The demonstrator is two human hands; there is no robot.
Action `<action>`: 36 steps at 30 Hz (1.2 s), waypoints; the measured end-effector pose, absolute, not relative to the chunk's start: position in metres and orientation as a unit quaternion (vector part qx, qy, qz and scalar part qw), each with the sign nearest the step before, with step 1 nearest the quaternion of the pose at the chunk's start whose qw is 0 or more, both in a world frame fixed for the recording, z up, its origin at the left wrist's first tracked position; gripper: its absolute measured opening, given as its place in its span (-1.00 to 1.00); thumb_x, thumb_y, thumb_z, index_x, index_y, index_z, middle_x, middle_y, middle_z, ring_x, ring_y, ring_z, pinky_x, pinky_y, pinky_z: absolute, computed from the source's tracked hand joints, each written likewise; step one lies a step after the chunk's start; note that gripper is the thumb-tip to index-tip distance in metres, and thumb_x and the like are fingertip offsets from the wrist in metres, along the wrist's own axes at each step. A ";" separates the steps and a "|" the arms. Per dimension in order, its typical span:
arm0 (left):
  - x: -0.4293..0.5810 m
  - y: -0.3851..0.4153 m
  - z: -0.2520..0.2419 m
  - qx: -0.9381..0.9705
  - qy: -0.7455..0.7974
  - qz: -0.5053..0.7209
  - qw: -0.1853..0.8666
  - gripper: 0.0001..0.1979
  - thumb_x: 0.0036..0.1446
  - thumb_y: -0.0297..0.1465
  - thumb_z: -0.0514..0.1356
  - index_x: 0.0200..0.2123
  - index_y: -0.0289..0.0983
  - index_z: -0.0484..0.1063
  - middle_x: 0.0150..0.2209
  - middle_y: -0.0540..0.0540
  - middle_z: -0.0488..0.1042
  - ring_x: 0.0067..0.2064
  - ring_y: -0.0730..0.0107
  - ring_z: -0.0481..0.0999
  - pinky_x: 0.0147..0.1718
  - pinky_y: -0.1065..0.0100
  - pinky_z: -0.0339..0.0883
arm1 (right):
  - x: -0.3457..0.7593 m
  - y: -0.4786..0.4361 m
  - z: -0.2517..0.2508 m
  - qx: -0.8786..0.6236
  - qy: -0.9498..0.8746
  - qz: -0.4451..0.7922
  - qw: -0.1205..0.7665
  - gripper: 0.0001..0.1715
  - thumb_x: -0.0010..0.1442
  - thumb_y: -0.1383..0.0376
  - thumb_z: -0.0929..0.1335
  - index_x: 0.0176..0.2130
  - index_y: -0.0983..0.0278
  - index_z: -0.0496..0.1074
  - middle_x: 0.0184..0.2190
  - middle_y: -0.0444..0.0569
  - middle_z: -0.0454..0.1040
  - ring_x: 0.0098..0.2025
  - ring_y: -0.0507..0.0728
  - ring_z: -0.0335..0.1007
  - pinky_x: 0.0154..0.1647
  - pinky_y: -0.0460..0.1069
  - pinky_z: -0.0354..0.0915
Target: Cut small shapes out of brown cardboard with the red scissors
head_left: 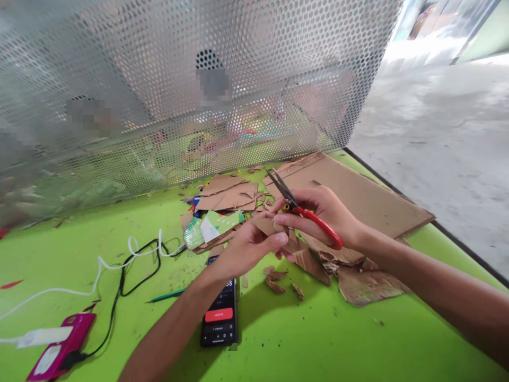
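Red-handled scissors point(324, 228) rest in my right hand point(318, 212), with their dark blades slightly apart and pointing up to the left. My left hand point(246, 246) pinches a small piece of brown cardboard point(267, 227) between thumb and fingers. The two hands meet over the table, and the right fingertips come close to the piece. Torn cardboard scraps point(312, 265) lie below and to the right of the hands. Small curled bits point(274, 278) sit on the green tabletop just in front.
A large cardboard sheet point(358, 196) lies at the right edge. Stacked cardboard pieces point(228, 193) and a green printed piece point(217, 225) lie beyond my left hand. A phone point(218, 323), green pencil point(167, 295), cables and magenta power strip point(61, 347) are nearer. A perforated metal screen point(167, 95) stands behind.
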State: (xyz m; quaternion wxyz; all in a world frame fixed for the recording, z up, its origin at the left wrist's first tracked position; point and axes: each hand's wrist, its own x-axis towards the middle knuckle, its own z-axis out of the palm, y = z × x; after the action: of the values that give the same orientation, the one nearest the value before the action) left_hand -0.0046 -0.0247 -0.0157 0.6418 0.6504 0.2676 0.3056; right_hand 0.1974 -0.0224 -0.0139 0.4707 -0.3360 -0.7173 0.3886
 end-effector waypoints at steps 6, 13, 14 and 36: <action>-0.003 -0.028 -0.014 0.677 0.271 0.264 0.632 -0.62 0.26 -0.04 0.31 -0.43 -0.20 0.61 -0.42 -0.14 0.64 -0.39 0.22 0.66 -0.45 0.27 0.50 | 0.195 -0.024 -0.012 -0.348 -0.725 0.397 0.442 -0.76 0.24 0.18 0.53 -0.16 0.28 0.66 -0.36 -0.08 0.64 -0.40 0.06 0.48 -0.35 -0.06 0.36; -0.002 -0.029 -0.017 0.657 0.289 0.296 0.630 -0.61 0.21 -0.07 0.37 -0.50 -0.22 0.57 -0.42 -0.15 0.62 -0.42 0.26 0.63 -0.45 0.26 0.52 | 0.195 -0.023 -0.015 -0.344 -0.721 0.382 0.464 -0.79 0.24 0.18 0.53 -0.16 0.25 0.66 -0.35 -0.09 0.64 -0.39 0.06 0.48 -0.33 -0.06 0.38; -0.002 -0.028 -0.018 0.645 0.293 0.326 0.626 -0.63 0.20 -0.10 0.39 -0.50 -0.23 0.54 -0.42 -0.12 0.60 -0.44 0.31 0.61 -0.45 0.28 0.53 | 0.195 -0.023 -0.016 -0.342 -0.719 0.378 0.472 -0.79 0.24 0.19 0.53 -0.16 0.24 0.67 -0.34 -0.09 0.64 -0.38 0.07 0.49 -0.32 -0.06 0.38; -0.007 -0.027 -0.014 0.593 0.323 0.428 0.601 -0.64 0.19 -0.13 0.41 -0.13 -0.20 0.40 -0.38 0.10 0.52 -0.46 0.45 0.64 -0.49 0.48 0.48 | 0.193 -0.022 -0.007 -0.336 -0.669 0.494 0.442 -0.72 0.13 0.16 0.58 -0.28 0.29 0.57 -0.49 -0.21 0.51 -0.47 0.00 0.39 -0.41 -0.10 0.29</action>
State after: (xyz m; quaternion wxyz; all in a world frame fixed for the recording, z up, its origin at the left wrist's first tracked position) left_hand -0.0073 -0.0268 -0.0136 0.6007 0.5931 0.3227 0.4282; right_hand 0.1930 -0.0220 -0.0074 0.4420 -0.3359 -0.6689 0.4944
